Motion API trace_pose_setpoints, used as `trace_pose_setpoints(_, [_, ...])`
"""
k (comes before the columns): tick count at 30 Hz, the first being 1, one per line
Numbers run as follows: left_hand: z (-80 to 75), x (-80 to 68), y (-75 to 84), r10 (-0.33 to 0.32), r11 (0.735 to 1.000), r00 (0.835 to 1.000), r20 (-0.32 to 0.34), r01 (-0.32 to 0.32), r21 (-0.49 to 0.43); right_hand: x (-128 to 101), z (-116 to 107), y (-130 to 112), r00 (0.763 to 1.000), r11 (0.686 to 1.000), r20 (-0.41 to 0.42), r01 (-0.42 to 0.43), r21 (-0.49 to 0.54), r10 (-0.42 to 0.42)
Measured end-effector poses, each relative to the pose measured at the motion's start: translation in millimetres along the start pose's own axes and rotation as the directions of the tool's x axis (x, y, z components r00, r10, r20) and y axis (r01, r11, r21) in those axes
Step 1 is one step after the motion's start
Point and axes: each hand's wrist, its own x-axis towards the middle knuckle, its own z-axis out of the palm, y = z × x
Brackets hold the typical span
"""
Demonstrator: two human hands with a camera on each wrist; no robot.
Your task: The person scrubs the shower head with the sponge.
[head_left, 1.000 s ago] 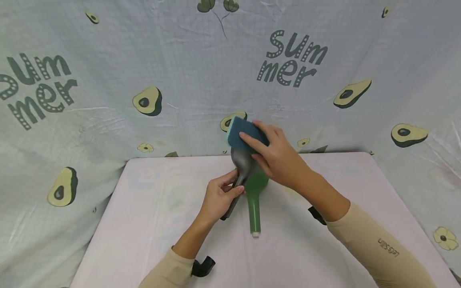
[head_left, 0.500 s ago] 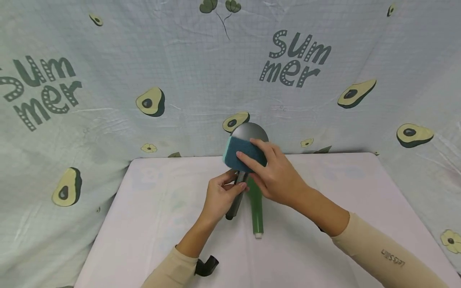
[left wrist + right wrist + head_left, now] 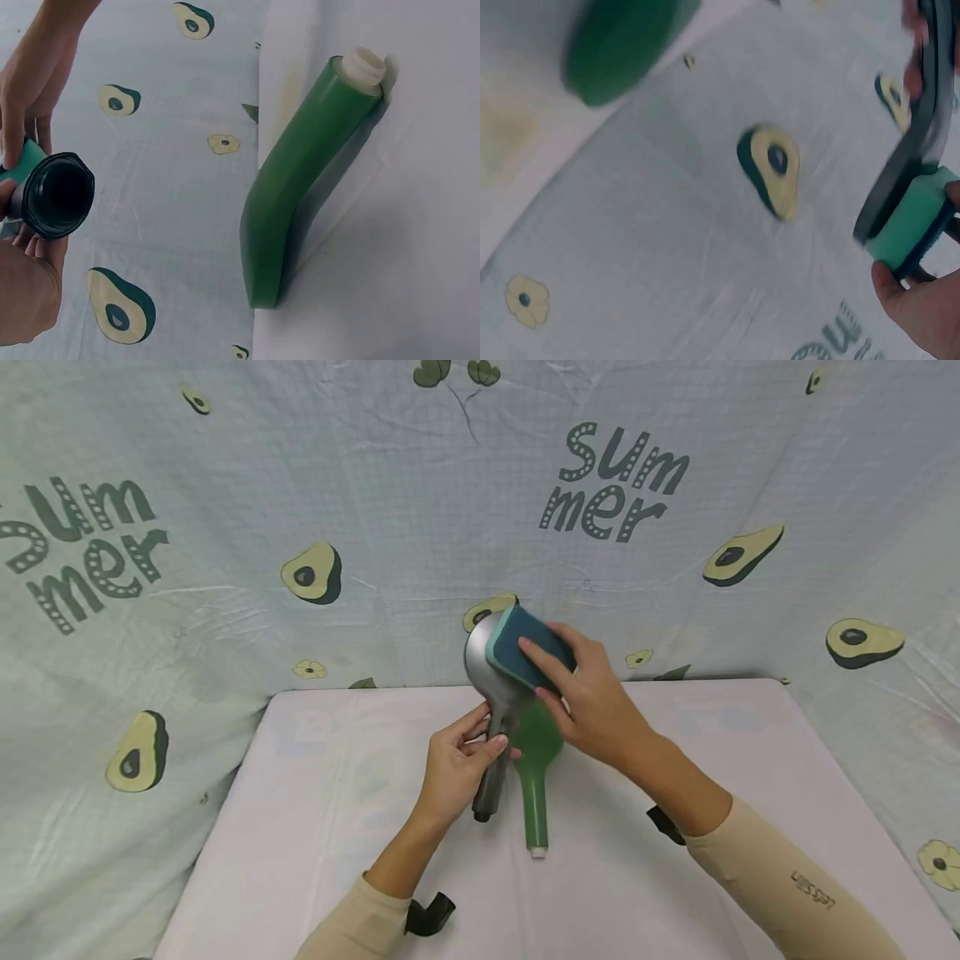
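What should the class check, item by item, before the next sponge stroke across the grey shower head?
1. Left hand grips the grey shower head by its handle: ok.
2. Right hand holds the sponge in its fingers: ok.
3. Sponge lies against the head's round face: ok.
4. Grey head is lifted off the table: ok.
5. Green shower head lies flat on the table, apart from both hands: ok.
6. Face of the grey head is clean: cannot tell.
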Motion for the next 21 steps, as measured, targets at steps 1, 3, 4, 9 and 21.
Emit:
trace_pose_setpoints(1, [-0.6, 0.3, 0.7, -0.005, 1.000, 1.000, -0.013, 0.005, -0.004, -6, 5, -6, 0.999, 0.999, 0.002, 0.047, -0.008, -0.047])
trace_pose_setpoints(3, [-1.7, 1.0, 2.2, 0.003, 1.000, 0.999, -0.051, -0.003, 0.007, -16, 14, -17, 0.992, 0.992, 0.002, 0.123, -0.023, -0.123])
trace_pose_setpoints(4, [-2.1, 1.3, 2.9, 0.010, 1.000, 0.998, -0.062, -0.009, 0.014, -21, 18, -21, 0.989, 0.989, -0.002, 0.148, -0.028, -0.148])
trace_pose_setpoints(9, [-3.2, 1.9, 3.1, 0.025, 1.000, 0.999, -0.037, -0.025, -0.001, -24, 17, -26, 0.988, 0.988, -0.034, 0.149, -0.043, -0.150])
trace_pose_setpoints(21, [-4.2, -4.9, 3.5, 0.046, 0.999, 0.997, 0.054, -0.045, -0.022, 16, -24, 18, 0.975, 0.973, 0.016, -0.224, 0.058, 0.223])
